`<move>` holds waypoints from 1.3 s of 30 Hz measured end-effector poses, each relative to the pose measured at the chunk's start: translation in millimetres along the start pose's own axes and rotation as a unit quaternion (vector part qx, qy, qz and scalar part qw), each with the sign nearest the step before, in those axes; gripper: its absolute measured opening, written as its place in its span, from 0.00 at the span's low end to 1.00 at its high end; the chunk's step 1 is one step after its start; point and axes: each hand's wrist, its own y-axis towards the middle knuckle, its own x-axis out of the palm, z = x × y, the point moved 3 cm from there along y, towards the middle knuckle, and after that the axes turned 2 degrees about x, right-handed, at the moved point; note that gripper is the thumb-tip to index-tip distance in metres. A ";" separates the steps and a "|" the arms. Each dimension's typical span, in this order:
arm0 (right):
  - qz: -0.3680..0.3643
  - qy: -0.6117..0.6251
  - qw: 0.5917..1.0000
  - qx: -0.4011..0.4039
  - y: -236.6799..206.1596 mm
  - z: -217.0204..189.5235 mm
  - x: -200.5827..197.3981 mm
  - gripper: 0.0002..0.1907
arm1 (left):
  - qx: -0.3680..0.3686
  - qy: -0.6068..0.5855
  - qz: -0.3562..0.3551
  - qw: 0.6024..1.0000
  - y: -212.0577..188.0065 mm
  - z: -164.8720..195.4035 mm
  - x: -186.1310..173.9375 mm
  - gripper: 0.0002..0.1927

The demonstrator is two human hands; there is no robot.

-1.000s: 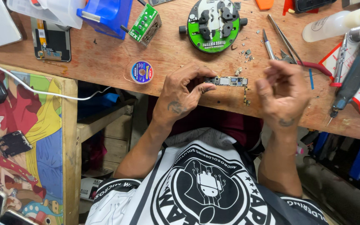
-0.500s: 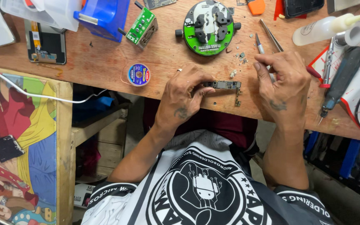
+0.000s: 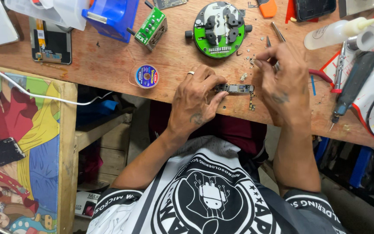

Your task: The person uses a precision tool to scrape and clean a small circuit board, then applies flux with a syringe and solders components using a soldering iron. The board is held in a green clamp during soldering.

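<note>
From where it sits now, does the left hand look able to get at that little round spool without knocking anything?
Probably yes. The left hand pins the narrow circuit board, and the round spool lies just beside it on bare wooden bench, nothing between. It would have to let go first.

The person wears a short-sleeved black and white shirt (image 3: 213,195) with a large round emblem on the chest, a small robot figure at its centre, ringed by white lettering and circuit-like lines. Both forearms are bare. The left hand (image 3: 195,102) carries a ring (image 3: 191,73) and a small tattoo; the right hand (image 3: 284,82) has a tattoo too.
</note>
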 end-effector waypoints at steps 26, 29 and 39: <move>-0.088 0.477 0.850 0.207 -60.4 -10.0 42.9 0.11 | -0.004 -0.171 0.003 0.985 -5.7 -8.6 -11.7 0.09; -0.093 0.508 0.834 0.194 -60.9 -11.8 44.2 0.13 | -0.018 -0.180 -0.012 0.983 -5.3 -10.1 -11.1 0.09; -0.074 0.449 0.866 0.208 -56.5 -22.5 36.3 0.19 | -0.024 -0.170 -0.034 0.984 -6.2 -12.8 -10.4 0.08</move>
